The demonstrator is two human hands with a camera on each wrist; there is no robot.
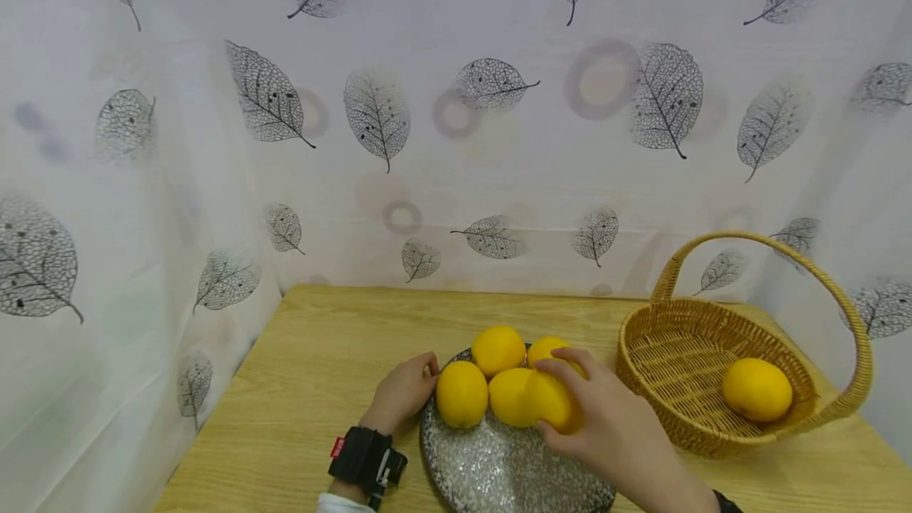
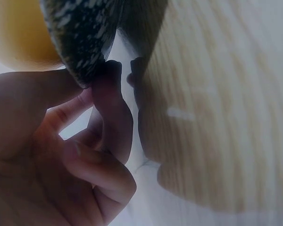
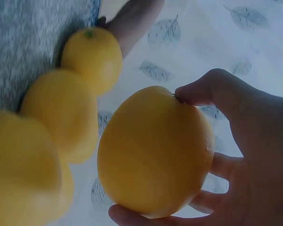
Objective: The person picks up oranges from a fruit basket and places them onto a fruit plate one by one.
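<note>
My right hand (image 1: 606,418) grips a yellow orange (image 1: 554,402), its fingers and thumb spread around the fruit above the plate. The right wrist view shows the same orange (image 3: 153,153) held between thumb and fingers. Below it is a round, speckled dark grey plate (image 1: 492,465), carrying several more oranges (image 1: 462,394) toward its far side. My left hand (image 1: 402,394) pinches the plate's left rim. In the left wrist view, the thumb lies on one side of the speckled rim (image 2: 87,37) and curled fingers on the other.
A wicker basket (image 1: 677,410) with a tall arched handle stands to the right of the plate, with one orange (image 1: 757,390) inside. Everything sits on a light wooden table (image 1: 321,339). A white curtain (image 1: 456,180) printed with leaves hangs behind and along the sides.
</note>
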